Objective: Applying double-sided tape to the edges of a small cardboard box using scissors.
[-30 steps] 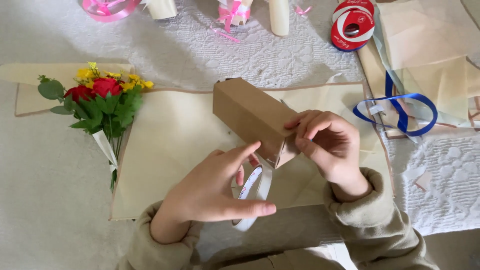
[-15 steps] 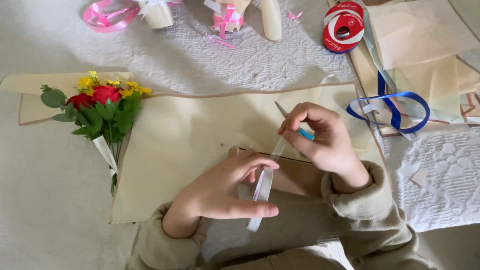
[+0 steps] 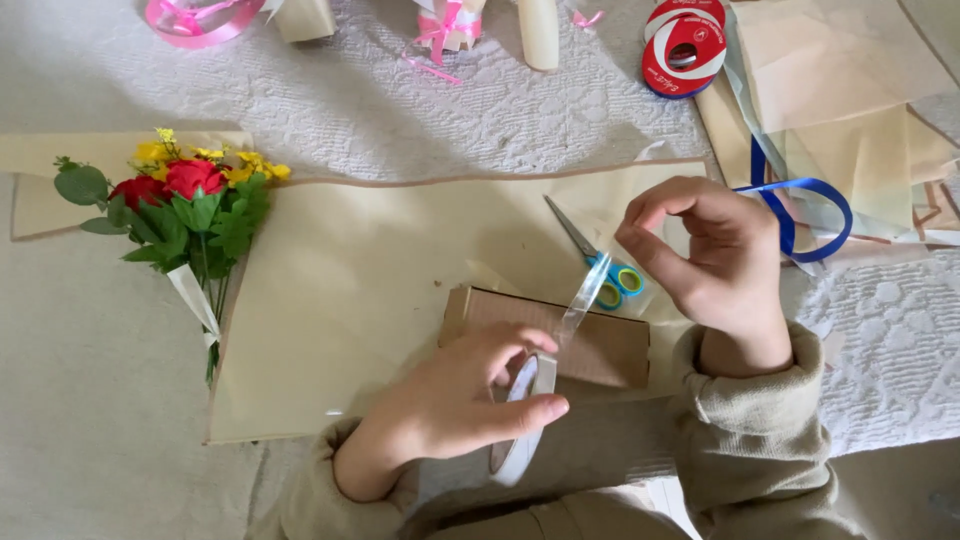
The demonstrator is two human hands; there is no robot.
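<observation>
My left hand (image 3: 455,405) grips a roll of clear tape (image 3: 523,420) near the bottom middle. A strip of tape (image 3: 583,300) runs up from the roll to my right hand (image 3: 705,255), which pinches its free end. Below the strip a brown cardboard box (image 3: 590,345) lies flat on a large cream paper sheet (image 3: 350,300). Small scissors with blue and green handles (image 3: 605,275) lie on the sheet just behind the box, under the tape strip.
A bunch of red and yellow flowers with green leaves (image 3: 185,205) lies at the left. A red ribbon spool (image 3: 683,47), a blue ribbon loop (image 3: 800,210), stacked cream papers (image 3: 840,90) and a pink ribbon (image 3: 190,18) sit along the back and right.
The box, held up tilted a second ago, now lies flat on the sheet. My right hand has let it go and drawn a strip of tape up from the roll. The scissors have come into sight.
</observation>
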